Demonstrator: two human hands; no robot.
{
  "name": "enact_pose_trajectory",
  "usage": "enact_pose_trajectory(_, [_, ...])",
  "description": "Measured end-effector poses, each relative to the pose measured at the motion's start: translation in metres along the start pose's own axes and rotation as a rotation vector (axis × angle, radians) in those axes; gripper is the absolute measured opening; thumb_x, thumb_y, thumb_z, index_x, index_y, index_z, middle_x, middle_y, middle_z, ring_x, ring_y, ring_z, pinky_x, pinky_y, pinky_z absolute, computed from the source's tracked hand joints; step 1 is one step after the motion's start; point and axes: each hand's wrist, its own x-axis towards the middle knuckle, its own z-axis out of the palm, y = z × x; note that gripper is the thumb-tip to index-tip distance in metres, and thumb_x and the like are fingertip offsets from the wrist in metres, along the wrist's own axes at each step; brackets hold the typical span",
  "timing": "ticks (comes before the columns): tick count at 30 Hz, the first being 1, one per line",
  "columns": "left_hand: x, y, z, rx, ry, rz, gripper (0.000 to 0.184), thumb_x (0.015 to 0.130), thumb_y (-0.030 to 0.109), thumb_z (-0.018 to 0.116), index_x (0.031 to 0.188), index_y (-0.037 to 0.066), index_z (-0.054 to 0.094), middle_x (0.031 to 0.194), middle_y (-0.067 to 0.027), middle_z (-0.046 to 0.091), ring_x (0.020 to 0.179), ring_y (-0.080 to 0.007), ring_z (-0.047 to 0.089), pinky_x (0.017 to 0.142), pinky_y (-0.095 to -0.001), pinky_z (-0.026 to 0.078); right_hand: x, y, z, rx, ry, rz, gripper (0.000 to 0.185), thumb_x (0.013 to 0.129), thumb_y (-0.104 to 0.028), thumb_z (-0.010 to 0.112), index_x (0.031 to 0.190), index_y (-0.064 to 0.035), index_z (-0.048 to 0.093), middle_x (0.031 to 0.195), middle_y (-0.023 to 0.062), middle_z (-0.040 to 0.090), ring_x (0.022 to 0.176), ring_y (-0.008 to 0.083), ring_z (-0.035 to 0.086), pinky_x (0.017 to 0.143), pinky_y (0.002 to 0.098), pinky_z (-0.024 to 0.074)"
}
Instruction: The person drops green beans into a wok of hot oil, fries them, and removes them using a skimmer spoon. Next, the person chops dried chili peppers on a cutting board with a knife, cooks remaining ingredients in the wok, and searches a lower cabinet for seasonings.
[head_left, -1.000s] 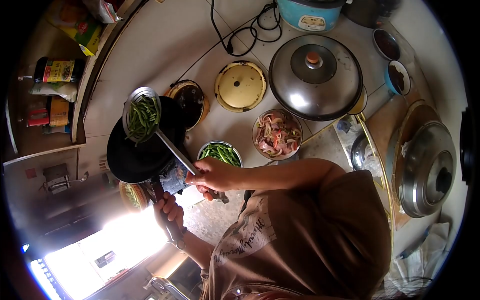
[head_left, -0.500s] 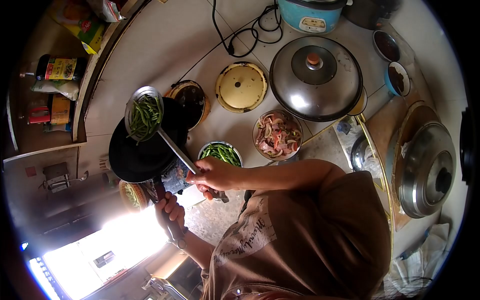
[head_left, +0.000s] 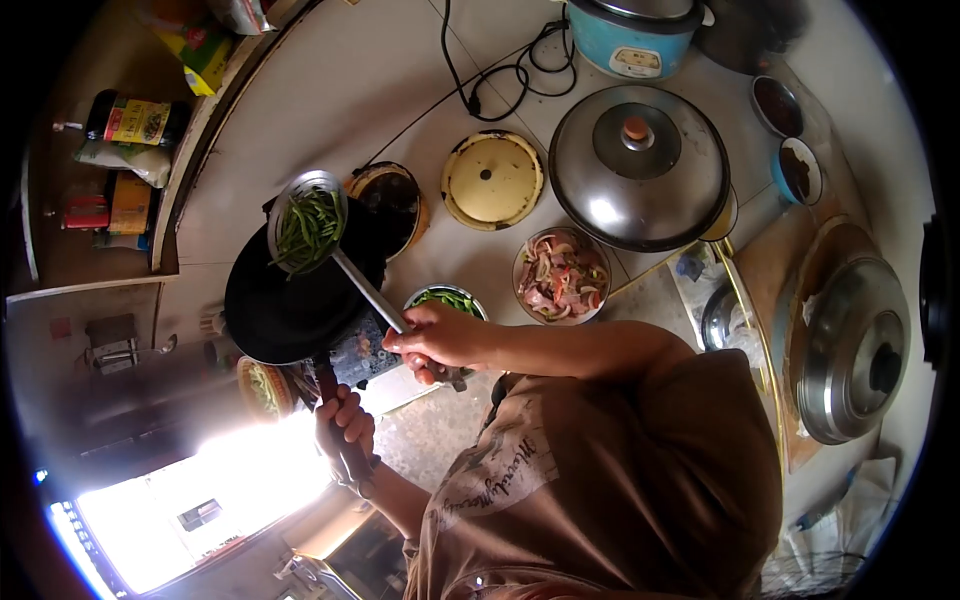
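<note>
My right hand (head_left: pixel 440 340) is closed round the handle of a metal skimmer (head_left: pixel 368 290). Green beans (head_left: pixel 310 228) lie in the skimmer's bowl, which is over the upper part of a black wok (head_left: pixel 290 310). My left hand (head_left: pixel 345 420) grips the wok's handle (head_left: pixel 327 380), below the pan in view. Close to my right hand stands a bowl of green beans (head_left: pixel 447 298), partly hidden by that hand. Above the bowl, a dark-filled pot (head_left: pixel 390 205) sits beside the wok. The wok's inside looks dark, and its contents cannot be made out.
A bowl of sliced meat and onion (head_left: pixel 562 275), a yellow lid (head_left: pixel 492 180) and a large domed lid (head_left: pixel 640 168) are on the counter. Behind them are a blue rice cooker (head_left: pixel 635 40) and a black cord (head_left: pixel 520 85). Shelves with bottles (head_left: pixel 138 120) stand at left.
The view has shifted slightly. The wok has tilted and moved a little away from the bean bowl's side, and the skimmer has shifted right and down with the beans still in it. Both grips are unchanged.
</note>
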Motion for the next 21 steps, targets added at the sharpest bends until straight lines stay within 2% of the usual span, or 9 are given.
enact_pose_trajectory(2, [-0.004, -0.003, -0.005, 0.049, -0.063, 0.04, 0.019, 0.088, 0.008, 0.048, 0.102, -0.006, 0.045, 0.065, -0.0052, 0.045, 0.044, -0.0126, 0.037, 0.04, -0.0249, 0.036, 0.001, -0.006, -0.005, 0.062, 0.0, -0.012, 0.017, 0.095, -0.016, 0.054, 0.092, 0.0003, 0.051, 0.064, 0.0034, 0.047, 0.048, 0.0142, 0.051, 0.045, 0.0272, 0.0423])
enact_pose_trajectory(6, [-0.025, -0.009, 0.0, -0.118, -0.019, 0.078, 0.019, 0.088, 0.008, 0.049, 0.101, -0.006, 0.046, 0.066, -0.0054, 0.045, 0.043, -0.0126, 0.037, 0.04, -0.025, 0.036, -0.009, -0.031, -0.01, 0.004, 0.065, 0.004, 0.016, 0.095, -0.015, 0.055, 0.093, 0.0, 0.051, 0.064, 0.0008, 0.043, 0.051, 0.0102, 0.047, 0.046, 0.0248, 0.041])
enact_pose_trajectory(10, [-0.044, -0.002, -0.008, -0.098, -0.018, 0.121, 0.018, 0.088, 0.009, 0.049, 0.101, -0.004, 0.047, 0.066, -0.0042, 0.045, 0.043, -0.0123, 0.038, 0.04, -0.0251, 0.037, -0.006, -0.032, -0.02, -0.048, 0.131, -0.01, 0.015, 0.094, -0.015, 0.055, 0.095, -0.0009, 0.052, 0.064, -0.0013, 0.038, 0.052, 0.0076, 0.039, 0.047, 0.0244, 0.0388])
enact_pose_trajectory(15, [-0.062, 0.015, -0.039, -0.086, 0.027, 0.192, 0.018, 0.087, 0.011, 0.049, 0.1, -0.001, 0.046, 0.065, -0.0009, 0.044, 0.042, -0.0106, 0.041, 0.039, -0.0225, 0.035, 0.036, 0.021, -0.069, -0.06, 0.143, -0.017, 0.012, 0.095, -0.012, 0.054, 0.094, -0.0007, 0.051, 0.063, -0.0018, 0.039, 0.053, 0.0068, 0.038, 0.047, 0.0249, 0.0355])
enact_pose_trajectory(17, [-0.062, 0.022, -0.051, -0.104, -0.051, 0.201, 0.018, 0.087, 0.011, 0.049, 0.1, -0.001, 0.045, 0.065, -0.0009, 0.044, 0.041, -0.0101, 0.04, 0.039, -0.0219, 0.035, 0.051, 0.038, -0.087, -0.023, 0.137, -0.007, 0.01, 0.095, -0.011, 0.054, 0.092, -0.0022, 0.052, 0.063, -0.0032, 0.038, 0.051, 0.0059, 0.036, 0.046, 0.0238, 0.0321])
enact_pose_trajectory(21, [-0.061, 0.032, -0.082, -0.186, -0.139, 0.224, 0.018, 0.087, 0.01, 0.048, 0.101, -0.002, 0.044, 0.063, -0.0015, 0.043, 0.039, -0.0101, 0.04, 0.037, -0.0213, 0.034, 0.068, 0.064, -0.109, -0.085, 0.128, 0.007, 0.012, 0.095, -0.014, 0.054, 0.091, -0.0038, 0.051, 0.061, -0.0037, 0.038, 0.049, 0.0049, 0.036, 0.045, 0.0228, 0.0319])
